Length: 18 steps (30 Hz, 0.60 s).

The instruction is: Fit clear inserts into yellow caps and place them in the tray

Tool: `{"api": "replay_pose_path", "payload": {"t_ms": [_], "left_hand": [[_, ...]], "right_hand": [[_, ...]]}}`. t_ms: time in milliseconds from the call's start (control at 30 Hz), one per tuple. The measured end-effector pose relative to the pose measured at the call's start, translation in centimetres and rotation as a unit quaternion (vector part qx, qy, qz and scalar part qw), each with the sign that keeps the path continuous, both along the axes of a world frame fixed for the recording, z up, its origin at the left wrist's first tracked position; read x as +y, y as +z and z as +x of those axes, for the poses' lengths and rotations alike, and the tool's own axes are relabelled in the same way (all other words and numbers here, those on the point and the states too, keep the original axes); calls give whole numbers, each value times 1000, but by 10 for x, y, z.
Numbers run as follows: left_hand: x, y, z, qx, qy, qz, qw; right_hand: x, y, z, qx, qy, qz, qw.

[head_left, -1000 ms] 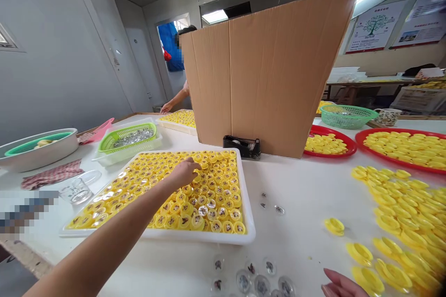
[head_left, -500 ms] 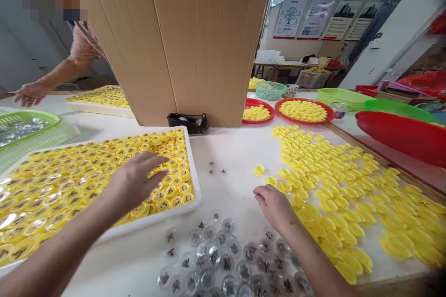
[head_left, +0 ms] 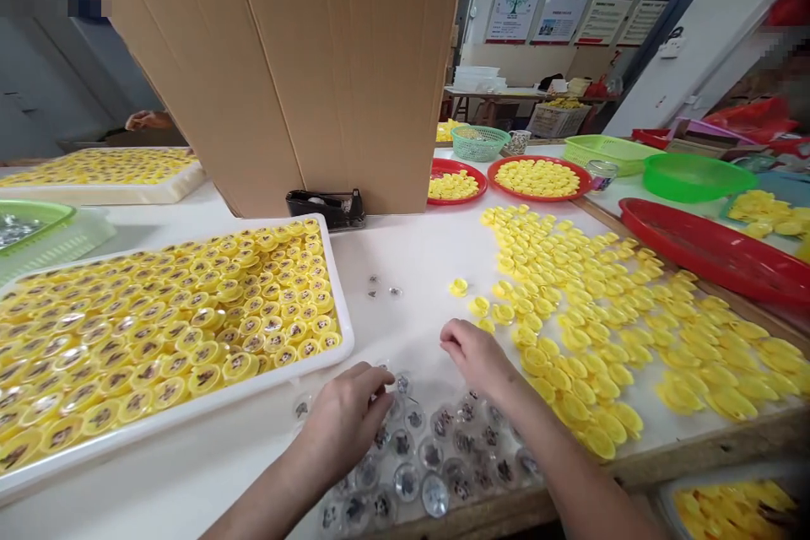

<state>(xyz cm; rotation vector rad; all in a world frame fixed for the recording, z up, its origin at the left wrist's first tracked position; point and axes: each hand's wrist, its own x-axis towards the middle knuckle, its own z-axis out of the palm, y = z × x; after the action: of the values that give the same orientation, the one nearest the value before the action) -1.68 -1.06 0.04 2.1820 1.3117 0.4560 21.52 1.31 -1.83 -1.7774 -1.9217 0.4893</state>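
My left hand (head_left: pixel 345 413) is low over a group of small clear plastic domes with printed pictures (head_left: pixel 406 481). Its fingers are bent and closed toward the thumb; whatever is between them is hidden. To the right, my right hand (head_left: pixel 477 357) hovers between the clear domes and the loose yellow plastic cups (head_left: pixel 569 287), with thumb and fingers pinched together. I cannot make out what that pinch holds. A white tray (head_left: pixel 338 304) on the left is filled with yellow cups topped by clear picture domes (head_left: pixel 190 337).
A tall cardboard sheet (head_left: pixel 342 76) stands behind a black tape dispenser (head_left: pixel 327 208). Red trays (head_left: pixel 588 177) and green baskets (head_left: pixel 607 153) stand at the back right. A second filled tray (head_left: pixel 180 181) is at the far left, with another person's hand (head_left: pixel 147 120) behind it.
My left hand has moved from over the tray down and right to the clear domes, its fingers closing. My right hand stays pinched. The view has shifted, and the other person's arm has drawn back.
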Motion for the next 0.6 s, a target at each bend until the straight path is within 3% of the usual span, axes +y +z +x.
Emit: {"api": "replay_pose_path", "payload": {"t_ms": [133,300,467,600], "left_hand": [[19,1,27,6,-40,-7,999],[57,-9,99,10,-53,-4,999],[77,-27,164,16,-27,11,999],[75,-36,181,11,-13,22,1000]], "right_hand": [[-32,12,34,91,-111,62,988],[-59,15,69,139,-228,118,956],[-63,19,72,151,-216,126,956],[-56,24,68,143,-187,132,963]]}}
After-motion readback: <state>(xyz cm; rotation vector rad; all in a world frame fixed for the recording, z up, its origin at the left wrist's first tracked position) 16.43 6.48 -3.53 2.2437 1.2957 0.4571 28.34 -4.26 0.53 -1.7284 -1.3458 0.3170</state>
